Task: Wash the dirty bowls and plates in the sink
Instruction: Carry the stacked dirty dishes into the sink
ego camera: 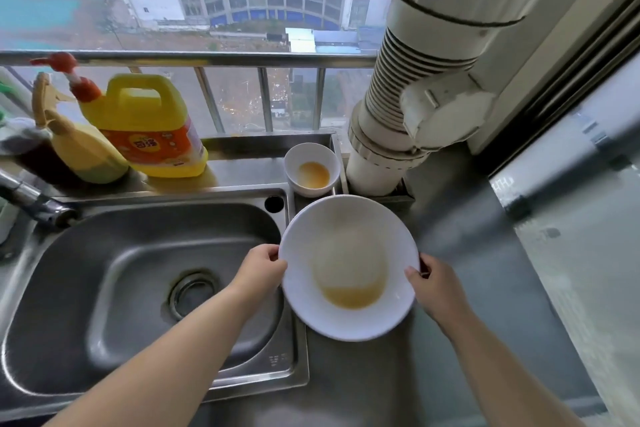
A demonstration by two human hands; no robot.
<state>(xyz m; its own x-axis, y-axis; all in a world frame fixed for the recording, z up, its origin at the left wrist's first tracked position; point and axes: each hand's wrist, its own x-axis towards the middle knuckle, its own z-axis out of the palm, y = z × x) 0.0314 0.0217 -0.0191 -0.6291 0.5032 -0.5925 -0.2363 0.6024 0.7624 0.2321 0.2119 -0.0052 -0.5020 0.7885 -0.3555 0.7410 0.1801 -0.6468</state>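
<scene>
The plate [349, 267] sits tilted in our grip over the counter [467, 288] beside the sink [104, 288], left hand [259, 269] and right hand [438, 288] pinching opposite rims. Tilt further and its yellow liquid [353, 296] could spill outside the basin.

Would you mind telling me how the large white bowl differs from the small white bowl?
The large bowl is far wider than the small bowl. The large bowl is held at its rim by the left hand and right hand; the small bowl rests behind it, untouched. Both are white, with yellowish residue.
</scene>
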